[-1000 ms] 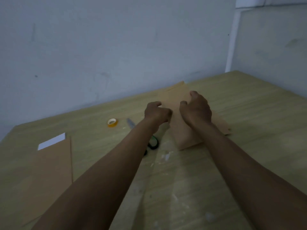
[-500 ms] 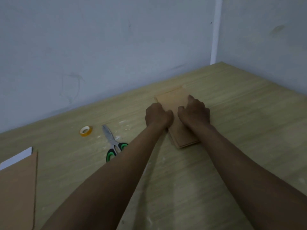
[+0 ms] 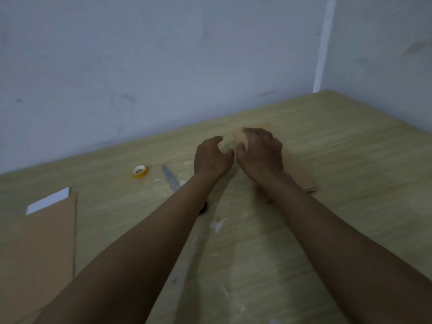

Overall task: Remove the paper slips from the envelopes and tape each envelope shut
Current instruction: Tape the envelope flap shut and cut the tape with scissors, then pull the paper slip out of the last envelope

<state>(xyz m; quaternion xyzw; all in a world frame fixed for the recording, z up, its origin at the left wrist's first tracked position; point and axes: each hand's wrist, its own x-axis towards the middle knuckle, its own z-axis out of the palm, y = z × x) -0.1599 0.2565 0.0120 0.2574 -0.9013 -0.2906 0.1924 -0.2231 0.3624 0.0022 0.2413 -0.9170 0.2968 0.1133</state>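
Over the far bench (image 3: pixel 350 160) our left hand (image 3: pixel 211 157) and right hand (image 3: pixel 260 152) hover, fingers loosely curled, holding nothing. Blurry envelopes (image 3: pixel 308 183) lie under them. Thin, bendy paper; we should pinch an edge.

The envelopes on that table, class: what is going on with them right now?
A person has both hands over a stack of envelopes on the table. The left hand and right hand hover with fingers loosely curled; blur hides whether they touch it. At the left lies another envelope with a white slip sticking out. The tape and scissors lie untouched.
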